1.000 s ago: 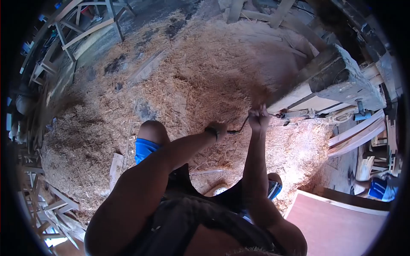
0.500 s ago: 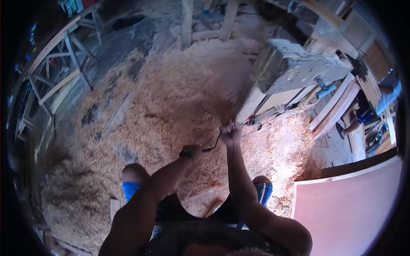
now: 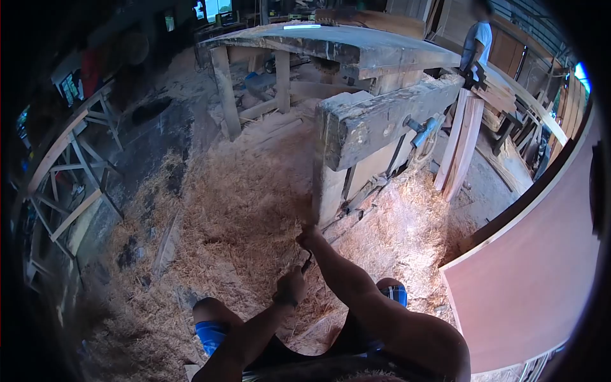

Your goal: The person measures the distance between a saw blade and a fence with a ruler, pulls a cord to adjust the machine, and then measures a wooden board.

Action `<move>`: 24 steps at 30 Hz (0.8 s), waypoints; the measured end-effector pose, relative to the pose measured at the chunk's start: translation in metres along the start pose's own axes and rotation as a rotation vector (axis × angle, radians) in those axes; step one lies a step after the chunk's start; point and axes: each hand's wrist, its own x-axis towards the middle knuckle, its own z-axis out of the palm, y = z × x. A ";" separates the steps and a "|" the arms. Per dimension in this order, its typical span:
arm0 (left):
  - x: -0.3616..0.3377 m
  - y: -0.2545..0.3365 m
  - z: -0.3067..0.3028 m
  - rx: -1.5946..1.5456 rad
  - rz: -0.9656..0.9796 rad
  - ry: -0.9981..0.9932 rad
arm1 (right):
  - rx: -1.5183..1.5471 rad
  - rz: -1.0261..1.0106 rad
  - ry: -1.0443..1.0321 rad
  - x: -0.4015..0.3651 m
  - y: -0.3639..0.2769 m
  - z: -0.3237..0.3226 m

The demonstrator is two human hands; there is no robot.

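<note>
My left hand (image 3: 291, 286) is wrapped round one end of a thin dark bent rod (image 3: 308, 261) in front of my knees. The rod's other end runs up to my right hand (image 3: 309, 237), whose fingers are closed round it. That hand sits against the lower end of the upright wooden vise jaw (image 3: 323, 191) on the workbench. Whatever lies between the right fingers and the wood is hidden, and the hands are dim and somewhat blurred.
Above stands a thick-topped workbench (image 3: 394, 52) with a blue metal clamp screw (image 3: 422, 131) on its front beam. Wood shavings (image 3: 235, 223) cover the floor. A pinkish panel (image 3: 522, 261) is on the right, sawhorse-like frames (image 3: 83, 162) on the left. A person (image 3: 477, 41) stands behind.
The view has tilted up, bringing the benchtop and the standing person into sight. Both hands appear lower in the view and still hold the bent rod by the vise jaw.
</note>
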 end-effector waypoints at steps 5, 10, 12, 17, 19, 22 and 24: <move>0.047 -0.070 0.055 0.147 0.138 -0.057 | 0.141 -0.200 -0.297 -0.049 -0.020 -0.004; 0.083 -0.053 0.009 0.201 -0.082 -0.377 | 0.171 -0.208 -0.361 -0.091 -0.013 -0.067; 0.090 -0.057 0.013 0.209 -0.075 -0.451 | 0.270 -0.116 -0.336 -0.077 -0.013 -0.053; 0.086 -0.028 0.009 -0.123 0.022 -0.379 | 0.291 -0.138 -0.347 -0.097 -0.023 -0.021; 0.076 -0.027 0.007 0.087 -0.002 -0.404 | 0.150 -0.133 -0.309 -0.104 -0.024 -0.024; 0.085 -0.062 0.047 0.219 0.037 -0.403 | 0.194 -0.104 -0.310 -0.092 -0.015 -0.050; 0.100 -0.074 0.050 0.164 0.105 -0.393 | 0.187 -0.093 -0.273 -0.092 -0.015 -0.050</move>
